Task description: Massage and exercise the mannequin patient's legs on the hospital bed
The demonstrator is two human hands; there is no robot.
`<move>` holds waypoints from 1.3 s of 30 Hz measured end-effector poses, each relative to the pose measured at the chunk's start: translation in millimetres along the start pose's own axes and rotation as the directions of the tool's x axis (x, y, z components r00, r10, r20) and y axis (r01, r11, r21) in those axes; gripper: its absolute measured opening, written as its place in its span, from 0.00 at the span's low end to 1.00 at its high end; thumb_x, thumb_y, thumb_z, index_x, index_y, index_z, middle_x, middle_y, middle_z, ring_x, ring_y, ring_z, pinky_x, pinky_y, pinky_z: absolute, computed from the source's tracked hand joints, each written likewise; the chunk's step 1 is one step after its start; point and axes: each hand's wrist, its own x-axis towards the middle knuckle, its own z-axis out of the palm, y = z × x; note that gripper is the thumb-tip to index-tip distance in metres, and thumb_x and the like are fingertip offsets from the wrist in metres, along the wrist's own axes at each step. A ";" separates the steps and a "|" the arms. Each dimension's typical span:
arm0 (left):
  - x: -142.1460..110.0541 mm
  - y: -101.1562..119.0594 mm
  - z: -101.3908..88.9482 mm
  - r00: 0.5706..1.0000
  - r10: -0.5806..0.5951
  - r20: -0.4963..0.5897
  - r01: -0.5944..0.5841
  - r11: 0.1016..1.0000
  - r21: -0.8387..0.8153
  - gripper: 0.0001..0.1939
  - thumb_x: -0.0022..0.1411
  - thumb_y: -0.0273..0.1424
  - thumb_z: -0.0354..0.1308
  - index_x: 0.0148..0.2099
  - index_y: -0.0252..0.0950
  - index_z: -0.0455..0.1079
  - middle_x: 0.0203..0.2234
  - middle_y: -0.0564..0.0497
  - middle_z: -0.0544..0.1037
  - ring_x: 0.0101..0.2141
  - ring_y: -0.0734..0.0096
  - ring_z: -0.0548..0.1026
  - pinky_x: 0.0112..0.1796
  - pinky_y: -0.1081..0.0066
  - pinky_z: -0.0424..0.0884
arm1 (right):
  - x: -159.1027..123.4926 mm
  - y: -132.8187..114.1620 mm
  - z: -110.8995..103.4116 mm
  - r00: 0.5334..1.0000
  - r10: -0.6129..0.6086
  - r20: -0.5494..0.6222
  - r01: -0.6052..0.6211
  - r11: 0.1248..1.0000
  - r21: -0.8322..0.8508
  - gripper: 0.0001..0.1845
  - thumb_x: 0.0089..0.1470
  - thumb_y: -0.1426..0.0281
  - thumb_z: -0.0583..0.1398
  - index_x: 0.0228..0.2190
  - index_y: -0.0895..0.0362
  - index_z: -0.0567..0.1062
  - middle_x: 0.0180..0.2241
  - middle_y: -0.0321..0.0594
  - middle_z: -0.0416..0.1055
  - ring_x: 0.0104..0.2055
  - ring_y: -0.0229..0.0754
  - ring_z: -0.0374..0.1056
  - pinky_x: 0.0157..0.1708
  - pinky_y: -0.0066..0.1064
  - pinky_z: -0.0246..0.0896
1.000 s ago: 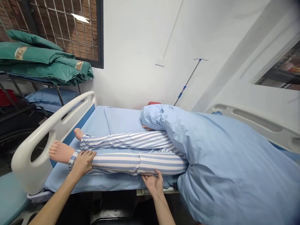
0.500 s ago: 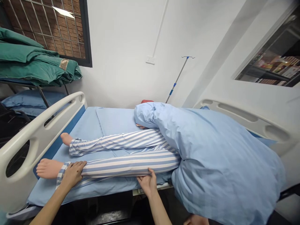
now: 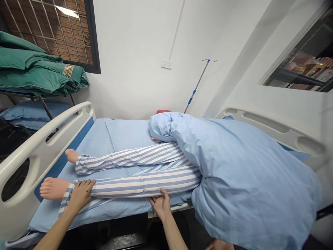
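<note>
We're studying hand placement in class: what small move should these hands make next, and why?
Probably slide the right hand a little farther under the near striped trouser leg: much of its palm shows outside, with the fingers at the lower edge, while the left hand wraps over that leg near the cuff.

Striped trousers (image 3: 169, 182): blue and white, long, lightly creased, worn on both legs
Near leg (image 3: 125, 187): nearly straight, stretched lengthwise close to the near edge of the bed (image 3: 125, 133); its cloth hangs slack beneath the calf
Far leg (image 3: 117, 160): roughly straight, apart from the other at the ankles, cuff bunched
Near foot (image 3: 55, 188): bare, smooth, pinkish, toes towards the footboard (image 3: 39, 152)
Far foot (image 3: 72, 156): bare, pinkish, smaller in view, sticking out of its cuff
Hips: where the trousers disappear under the pale blue quilt (image 3: 241, 173)
</note>
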 end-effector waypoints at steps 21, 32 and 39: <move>14.6 -9.7 -31.5 0.999 0.045 -0.002 -0.045 0.997 0.067 0.28 0.44 0.19 0.47 0.50 0.38 0.66 0.45 0.45 0.72 0.47 0.59 0.67 0.46 0.63 0.56 | -7.3 0.3 19.6 1.000 -0.015 0.009 0.015 1.000 0.020 0.14 0.44 0.62 0.57 0.34 0.54 0.67 0.31 0.38 0.73 0.35 0.44 0.68 0.36 0.37 0.62; -2.0 5.6 -1.4 0.998 -0.041 -0.037 0.043 0.998 0.041 0.26 0.47 0.20 0.46 0.49 0.36 0.66 0.45 0.44 0.71 0.45 0.60 0.65 0.47 0.63 0.54 | 0.2 12.4 -3.5 0.993 -0.121 0.018 0.122 0.989 -0.082 0.14 0.40 0.62 0.62 0.31 0.54 0.68 0.32 0.37 0.73 0.38 0.44 0.68 0.40 0.40 0.62; -3.0 9.8 -1.3 0.997 -0.073 -0.035 0.076 0.994 0.085 0.26 0.47 0.20 0.46 0.50 0.34 0.65 0.42 0.44 0.71 0.43 0.60 0.65 0.46 0.65 0.55 | -2.0 14.0 -5.3 0.991 -0.119 0.056 0.122 0.991 -0.051 0.15 0.40 0.63 0.62 0.32 0.53 0.68 0.32 0.36 0.73 0.39 0.43 0.68 0.41 0.40 0.63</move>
